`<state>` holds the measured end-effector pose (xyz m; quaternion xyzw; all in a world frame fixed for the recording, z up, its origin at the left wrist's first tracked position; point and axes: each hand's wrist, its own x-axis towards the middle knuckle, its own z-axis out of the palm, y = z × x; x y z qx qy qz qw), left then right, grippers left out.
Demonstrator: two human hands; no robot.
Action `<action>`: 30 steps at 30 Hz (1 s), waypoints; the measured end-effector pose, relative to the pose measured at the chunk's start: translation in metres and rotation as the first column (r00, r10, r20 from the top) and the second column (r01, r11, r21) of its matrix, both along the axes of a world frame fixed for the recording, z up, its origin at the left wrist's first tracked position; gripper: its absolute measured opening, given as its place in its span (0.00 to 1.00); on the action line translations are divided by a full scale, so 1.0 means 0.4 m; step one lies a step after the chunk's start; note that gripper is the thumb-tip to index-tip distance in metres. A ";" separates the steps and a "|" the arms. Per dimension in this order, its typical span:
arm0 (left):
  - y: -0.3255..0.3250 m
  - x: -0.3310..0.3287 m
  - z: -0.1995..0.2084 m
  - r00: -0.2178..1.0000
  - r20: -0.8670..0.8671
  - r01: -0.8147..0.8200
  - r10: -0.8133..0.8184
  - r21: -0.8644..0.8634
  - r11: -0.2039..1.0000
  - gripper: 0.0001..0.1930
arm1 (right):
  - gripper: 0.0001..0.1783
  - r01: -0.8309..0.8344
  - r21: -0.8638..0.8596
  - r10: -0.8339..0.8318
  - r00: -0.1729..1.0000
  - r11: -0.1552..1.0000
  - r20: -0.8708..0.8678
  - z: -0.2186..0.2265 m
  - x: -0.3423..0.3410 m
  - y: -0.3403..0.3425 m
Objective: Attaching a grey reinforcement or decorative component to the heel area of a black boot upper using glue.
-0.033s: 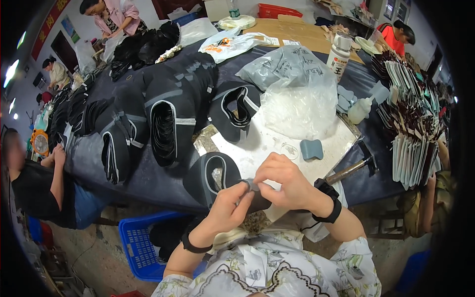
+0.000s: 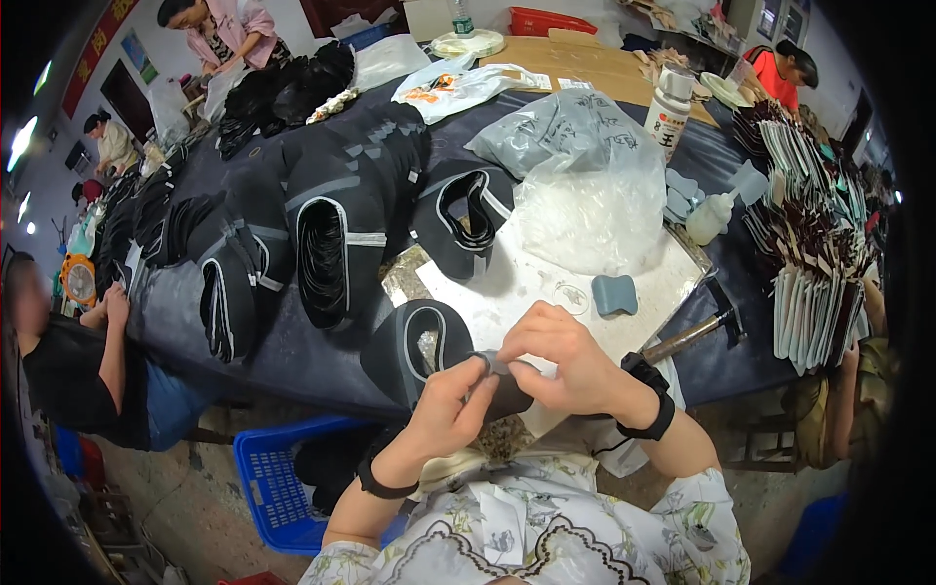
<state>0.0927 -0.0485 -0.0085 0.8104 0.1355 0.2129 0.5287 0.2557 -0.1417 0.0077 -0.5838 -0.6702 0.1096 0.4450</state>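
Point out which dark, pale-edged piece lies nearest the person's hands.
The single looped piece at the table's near edge, just beyond the left hand; the other pale-edged pieces lie farther away.

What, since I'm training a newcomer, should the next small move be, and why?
Perhaps squeeze the small grey piece gently: the left hand and right hand both pinch at it, close together, so neither need reach first.

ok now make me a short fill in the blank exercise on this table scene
Of the left hand and the right hand, the ____ one is nearer the hammer.
The basket is coloured ____.
The wristbands are coloured ____.

Missing words: right; blue; black.
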 end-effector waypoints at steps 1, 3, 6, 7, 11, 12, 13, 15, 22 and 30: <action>0.001 0.000 -0.004 1.000 -0.011 -0.020 0.020 -0.040 0.999 0.03 | 0.07 0.000 -0.002 0.000 1.000 1.000 0.000 0.007 -0.002 0.001; -0.003 0.004 -0.004 0.999 -0.014 -0.038 0.037 -0.049 0.998 0.04 | 0.08 0.045 0.027 -0.048 0.987 0.999 0.152 0.030 -0.014 -0.003; -0.005 0.011 -0.015 0.997 -0.018 -0.076 0.075 -0.073 0.994 0.05 | 0.08 0.119 0.129 -0.156 0.932 0.984 0.326 0.024 -0.035 -0.002; -0.004 0.012 -0.020 0.996 0.001 -0.084 0.084 -0.035 0.996 0.05 | 0.08 0.125 0.129 -0.161 0.932 0.984 0.326 0.020 -0.041 -0.001; -0.007 0.017 -0.017 0.993 -0.018 -0.119 0.118 -0.065 0.991 0.08 | 0.07 0.196 0.285 -0.319 0.807 0.938 0.496 0.005 -0.048 0.000; -0.010 0.017 -0.016 0.993 -0.021 -0.119 0.118 -0.066 0.991 0.08 | 0.06 0.210 0.310 -0.344 0.805 0.927 0.483 0.004 -0.047 0.001; -0.014 0.018 -0.015 0.991 -0.025 -0.132 0.130 -0.122 0.984 0.08 | 0.06 0.210 0.308 -0.343 0.807 0.928 0.482 0.001 -0.042 0.003; -0.017 0.014 -0.022 0.989 -0.028 -0.146 0.144 -0.177 0.973 0.09 | 0.05 0.247 0.131 -0.269 0.942 0.960 0.199 -0.002 -0.027 0.002; -0.014 0.016 -0.034 0.986 0.019 -0.155 0.167 -0.286 0.946 0.10 | 0.04 0.232 0.200 -0.278 0.928 0.952 0.249 0.013 -0.046 0.002; -0.026 0.024 -0.021 0.982 -0.022 -0.187 0.186 -0.184 0.965 0.11 | 0.04 0.261 0.260 -0.329 0.905 0.930 0.268 -0.002 -0.036 0.007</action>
